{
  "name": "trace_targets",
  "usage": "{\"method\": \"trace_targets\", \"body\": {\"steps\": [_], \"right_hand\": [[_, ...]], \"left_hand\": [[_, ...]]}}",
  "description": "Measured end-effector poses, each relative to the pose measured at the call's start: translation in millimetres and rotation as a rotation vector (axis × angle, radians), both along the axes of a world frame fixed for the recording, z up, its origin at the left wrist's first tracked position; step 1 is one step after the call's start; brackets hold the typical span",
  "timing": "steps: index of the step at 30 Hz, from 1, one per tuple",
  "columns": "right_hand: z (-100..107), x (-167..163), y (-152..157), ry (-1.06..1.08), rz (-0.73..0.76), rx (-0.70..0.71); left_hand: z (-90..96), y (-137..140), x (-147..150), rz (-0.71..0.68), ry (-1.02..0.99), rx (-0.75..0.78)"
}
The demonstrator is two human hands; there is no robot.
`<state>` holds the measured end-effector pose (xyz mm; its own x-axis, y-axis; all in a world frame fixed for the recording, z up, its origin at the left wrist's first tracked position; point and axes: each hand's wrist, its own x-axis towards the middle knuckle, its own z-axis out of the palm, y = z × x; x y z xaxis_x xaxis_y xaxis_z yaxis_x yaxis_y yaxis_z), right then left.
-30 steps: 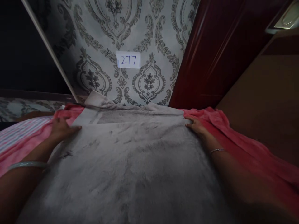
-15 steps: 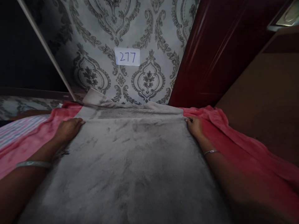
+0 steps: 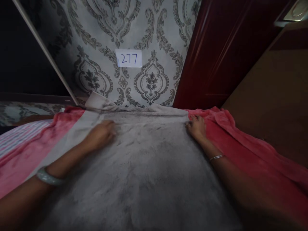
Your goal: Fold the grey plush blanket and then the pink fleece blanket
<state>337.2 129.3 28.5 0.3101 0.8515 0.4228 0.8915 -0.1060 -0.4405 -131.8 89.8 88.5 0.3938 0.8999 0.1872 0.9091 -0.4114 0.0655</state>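
A grey blanket is filling the nearest ground and serving as the landmark. Its near end is running out of view, so its full length is not showing; its visible long axis is pointing away from the wearer toward the wall, while its far edge is lying crosswise. Over the grey blanket's left part, the left forearm is slanting inward, its wrist wearing a pale green bangle; along the right border, the right wrist is wearing a thin silvery bracelet.

The left hand is curling its blurred fingers on the grey blanket's far left portion, apparently grasping the top layer; the blanket is lying beneath this hand and stretching toward the wearer. The right hand is touching the grey blanket's far right corner with bent fingers; whether it is gripping cannot be told. The blanket is lying mainly to the left of this hand.

Beneath the grey blanket, a red-pink blanket is showing on both sides. Farther left of the landmark, a striped cloth is lying. Beyond its far edge, a patterned wall is rising, bearing a white card marked "277"; beyond its far right corner, a glossy dark red panel is standing.
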Motion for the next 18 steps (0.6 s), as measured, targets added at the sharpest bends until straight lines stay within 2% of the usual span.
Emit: {"method": "trace_targets", "body": {"steps": [2,3,4,6,8,10,12,15,18], "right_hand": [[7.8,-37.0,-20.4,-0.129,0.185,-0.021],[9.5,-56.8,-33.1,-0.182,0.33,-0.052],[9.4,-75.9,-46.4,-0.232,0.472,-0.097],[4.6,-105.9,-71.2,-0.314,0.73,-0.238],[-2.8,-119.3,-86.1,-0.348,0.855,-0.346],[-8.1,-114.5,-86.9,-0.36,0.839,-0.402],[-9.1,-95.7,-76.4,-0.368,0.729,-0.43],[-6.4,-56.4,-55.9,-0.364,0.511,-0.462],[-5.6,-22.8,-45.2,-0.327,0.296,-0.49]], "left_hand": [[-18.4,-18.5,38.0,-0.304,-0.008,-0.052],[-29.5,-28.9,54.7,-0.395,-0.008,-0.077],[-40.9,-39.1,68.7,-0.45,-0.008,-0.096],[-61.4,-55.9,86.5,-0.473,-0.012,-0.111],[-74.0,-63.4,91.1,-0.45,-0.017,-0.112],[-76.0,-60.8,84.8,-0.407,-0.008,-0.121],[-69.2,-51.3,69.6,-0.309,0.032,-0.144],[-52.4,-35.1,31.0,-0.029,0.106,-0.186],[-40.5,-26.3,-21.5,0.275,0.096,-0.185]]}}
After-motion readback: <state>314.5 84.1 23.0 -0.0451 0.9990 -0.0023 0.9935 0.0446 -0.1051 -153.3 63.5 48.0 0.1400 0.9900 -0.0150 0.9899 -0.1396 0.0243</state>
